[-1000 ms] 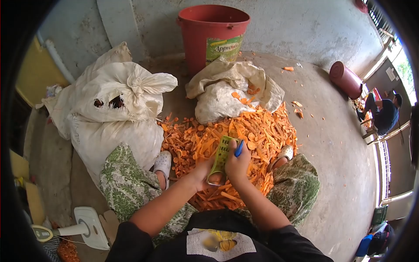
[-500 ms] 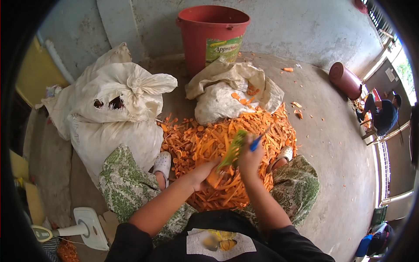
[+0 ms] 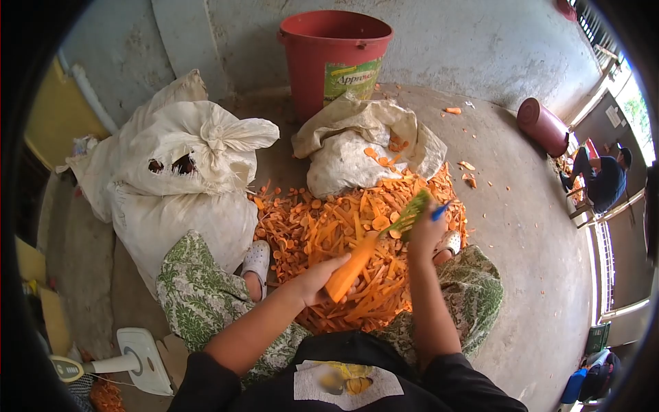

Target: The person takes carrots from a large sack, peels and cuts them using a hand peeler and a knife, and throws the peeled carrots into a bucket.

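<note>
My left hand (image 3: pixel 317 281) is closed round the thick lower end of a peeled orange carrot (image 3: pixel 351 268), which points up and to the right. In my right hand (image 3: pixel 427 230) is a green slotted peeler (image 3: pixel 412 211), its end close to the carrot's thin tip. A slim blue thing (image 3: pixel 440 211), perhaps a knife handle, sticks out of the same fist; the rest of it is hidden. Below both hands lies a wide heap of carrot peelings and cut carrot slices (image 3: pixel 329 230) between my feet.
A pale woven sack (image 3: pixel 343 161) lies behind the heap, before a tall red bucket (image 3: pixel 309 69). Full white sacks (image 3: pixel 185 220) stand at the left, near a scale (image 3: pixel 144 360). Rightward are a tipped red bin (image 3: pixel 542 127) and a seated person (image 3: pixel 607 182).
My right hand with the green peeler has moved up and right, away from my left hand. The carrot now shows along its length.
</note>
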`<state>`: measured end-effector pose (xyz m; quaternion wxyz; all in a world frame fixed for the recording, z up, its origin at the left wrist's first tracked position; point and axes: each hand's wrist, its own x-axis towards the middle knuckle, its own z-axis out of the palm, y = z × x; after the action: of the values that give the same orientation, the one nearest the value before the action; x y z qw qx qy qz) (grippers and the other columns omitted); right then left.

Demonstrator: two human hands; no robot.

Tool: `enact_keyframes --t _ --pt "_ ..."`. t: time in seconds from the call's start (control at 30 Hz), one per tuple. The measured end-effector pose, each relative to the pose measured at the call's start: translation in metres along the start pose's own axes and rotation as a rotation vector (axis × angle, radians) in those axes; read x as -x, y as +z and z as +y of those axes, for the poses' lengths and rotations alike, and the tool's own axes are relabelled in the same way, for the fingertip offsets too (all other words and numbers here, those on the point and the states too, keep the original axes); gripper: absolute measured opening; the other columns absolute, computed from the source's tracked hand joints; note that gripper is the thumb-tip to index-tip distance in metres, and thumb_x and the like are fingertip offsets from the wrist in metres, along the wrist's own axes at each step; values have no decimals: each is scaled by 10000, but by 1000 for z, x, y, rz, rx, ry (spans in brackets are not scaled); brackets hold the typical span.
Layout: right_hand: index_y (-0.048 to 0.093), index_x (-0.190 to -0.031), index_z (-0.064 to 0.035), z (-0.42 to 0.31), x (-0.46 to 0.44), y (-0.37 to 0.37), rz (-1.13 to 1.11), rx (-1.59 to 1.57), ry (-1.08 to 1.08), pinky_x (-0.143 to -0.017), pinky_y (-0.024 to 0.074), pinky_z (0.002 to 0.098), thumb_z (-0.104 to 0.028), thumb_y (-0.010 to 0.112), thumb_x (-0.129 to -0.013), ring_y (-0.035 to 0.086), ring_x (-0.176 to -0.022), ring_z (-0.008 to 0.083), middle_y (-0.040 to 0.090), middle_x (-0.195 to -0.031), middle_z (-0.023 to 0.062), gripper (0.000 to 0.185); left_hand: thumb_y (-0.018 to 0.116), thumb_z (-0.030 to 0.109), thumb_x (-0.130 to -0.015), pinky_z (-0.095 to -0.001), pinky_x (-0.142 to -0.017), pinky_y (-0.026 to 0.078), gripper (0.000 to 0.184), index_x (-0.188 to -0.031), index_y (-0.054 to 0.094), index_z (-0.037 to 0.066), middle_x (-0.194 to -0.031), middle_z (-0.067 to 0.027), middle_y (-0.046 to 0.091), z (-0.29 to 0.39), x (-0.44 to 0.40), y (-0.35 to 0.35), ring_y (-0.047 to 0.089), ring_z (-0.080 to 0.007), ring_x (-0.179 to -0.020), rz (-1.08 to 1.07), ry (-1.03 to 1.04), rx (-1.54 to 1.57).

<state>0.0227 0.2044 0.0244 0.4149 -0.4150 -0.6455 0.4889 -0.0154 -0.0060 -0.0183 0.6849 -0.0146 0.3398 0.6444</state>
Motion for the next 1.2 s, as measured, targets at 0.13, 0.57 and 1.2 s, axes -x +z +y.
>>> enact_keyframes --t 0.13,0.57,1.2 --pt "501 -722 -27 -8 84 15 -368 17 -121 -430 339 264 -191 463 -891 439 -475 119 488 -559 31 239 361 448 -895 -290 -534 472 424 -1062 478 76 -854 -54 546 7 1 14 560 -158 -747 168 110 40" --pt "610 -928 -2 -4 -20 -23 -162 106 57 -524 405 260 -241 403 -910 508 -574 108 587 -722 53 317 537 333 -853 -248 -714 455 436 -1122 467 -3 -957 -59 544 23 30 10 542 -125 -831 73 345 -516" --pt "549 -720 12 -3 47 -18 -1044 525 -217 -579 411 403 -204 550 -792 533 -600 335 550 -652 185 228 672 157 -650 -288 -569 440 249 -805 566 -6 -636 -106 569 41 42 27 559 -184 -565 554 839 -1426"
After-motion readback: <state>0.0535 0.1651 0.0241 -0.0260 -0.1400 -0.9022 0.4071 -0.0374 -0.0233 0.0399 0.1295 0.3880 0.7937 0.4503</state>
